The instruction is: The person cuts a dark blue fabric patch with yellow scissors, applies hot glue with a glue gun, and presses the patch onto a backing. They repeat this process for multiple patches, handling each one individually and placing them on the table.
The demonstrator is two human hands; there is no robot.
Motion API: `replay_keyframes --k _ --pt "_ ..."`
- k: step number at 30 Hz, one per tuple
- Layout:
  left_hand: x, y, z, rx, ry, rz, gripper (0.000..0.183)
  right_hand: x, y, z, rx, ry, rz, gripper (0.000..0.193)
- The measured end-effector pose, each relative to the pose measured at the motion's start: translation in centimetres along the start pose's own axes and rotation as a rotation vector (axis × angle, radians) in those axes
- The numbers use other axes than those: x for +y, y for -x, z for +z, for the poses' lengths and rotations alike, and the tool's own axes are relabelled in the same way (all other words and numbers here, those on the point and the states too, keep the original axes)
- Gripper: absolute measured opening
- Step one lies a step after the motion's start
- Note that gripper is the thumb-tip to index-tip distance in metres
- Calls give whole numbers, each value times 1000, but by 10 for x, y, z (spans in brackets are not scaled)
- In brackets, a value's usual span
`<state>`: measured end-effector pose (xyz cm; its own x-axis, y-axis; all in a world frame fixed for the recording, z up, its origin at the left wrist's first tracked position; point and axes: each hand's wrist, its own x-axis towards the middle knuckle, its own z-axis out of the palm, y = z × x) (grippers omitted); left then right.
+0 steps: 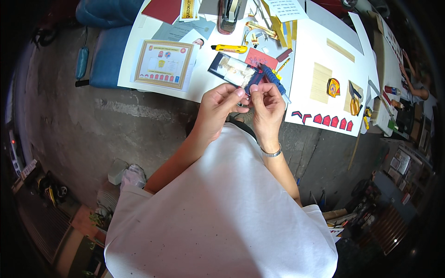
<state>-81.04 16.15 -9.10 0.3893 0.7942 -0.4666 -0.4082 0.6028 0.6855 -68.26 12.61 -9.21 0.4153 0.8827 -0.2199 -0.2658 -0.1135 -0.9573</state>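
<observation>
In front of my chest, above the near edge of a white table, my left hand and my right hand come close together. Thumbs and fingers of both are pinched on the lower right end of a dark blue piece with a whitish, rough-looking middle. Fingertips cover part of that end, and its exact kind is unclear. Just beyond the right hand lies a tool with a ribbed blue handle. A yellow utility knife rests past the dark blue piece.
A framed certificate lies at the left. Red pointed patches, a yellow-and-red badge, wooden sheets and orange-handled scissors sit on the white board at right. Blue seats stand beyond the left edge.
</observation>
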Motion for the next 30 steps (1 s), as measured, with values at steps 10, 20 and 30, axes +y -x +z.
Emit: replay_keyframes --k 10,20,30 --pt "42 4 -18 -203 -390 -92 20 -30 -7 -21 -306 124 58 37" --pt "61 14 -18 -198 -485 -95 36 -53 -14 -20 -534 406 22 42" --pt "68 21 -17 -156 -587 105 24 -41 1 5 -331 12 112 35"
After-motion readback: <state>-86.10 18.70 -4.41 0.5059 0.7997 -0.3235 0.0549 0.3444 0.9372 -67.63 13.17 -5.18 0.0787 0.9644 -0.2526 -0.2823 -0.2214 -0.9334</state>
